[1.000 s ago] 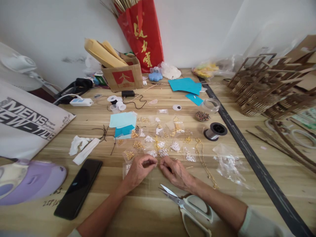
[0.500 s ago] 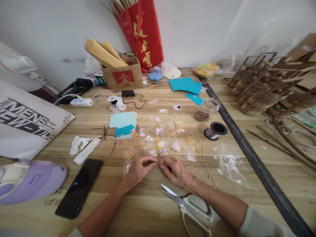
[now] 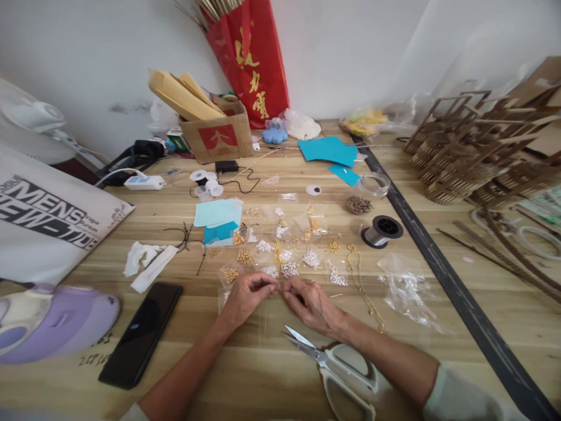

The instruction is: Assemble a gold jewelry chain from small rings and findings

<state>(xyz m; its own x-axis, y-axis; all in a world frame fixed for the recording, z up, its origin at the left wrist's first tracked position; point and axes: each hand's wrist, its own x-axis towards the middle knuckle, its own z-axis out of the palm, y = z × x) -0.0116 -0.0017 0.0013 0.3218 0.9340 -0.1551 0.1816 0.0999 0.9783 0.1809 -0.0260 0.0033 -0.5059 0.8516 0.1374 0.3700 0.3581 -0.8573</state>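
Note:
My left hand (image 3: 246, 298) is closed in a pinch, thumb against fingertips, just in front of the piles of small beads. Facing it a short way off, my right hand (image 3: 309, 303) is curled with its fingers pressed together. Whatever lies between the fingertips of either hand is too small to make out. Beyond the fingertips are silver beads (image 3: 289, 269) and gold beads (image 3: 229, 274). A gold chain (image 3: 363, 289) lies right of my right hand. White-handled scissors (image 3: 346, 374) lie partly open beneath my right forearm, blades toward my hands.
A spool of wire (image 3: 382, 232), a jar of coloured beads (image 3: 360, 204) and a crumpled clear bag (image 3: 407, 289) are on the right. Left are a black phone (image 3: 141, 334) and a purple device (image 3: 65, 321). Blue cards (image 3: 328, 151), a cardboard box (image 3: 219, 137) and wooden basket-like pieces (image 3: 456, 152) stand farther back.
Both hands keep nearly the same pose and place; the left fingertips have shifted very slightly. The whole view has moved a little.

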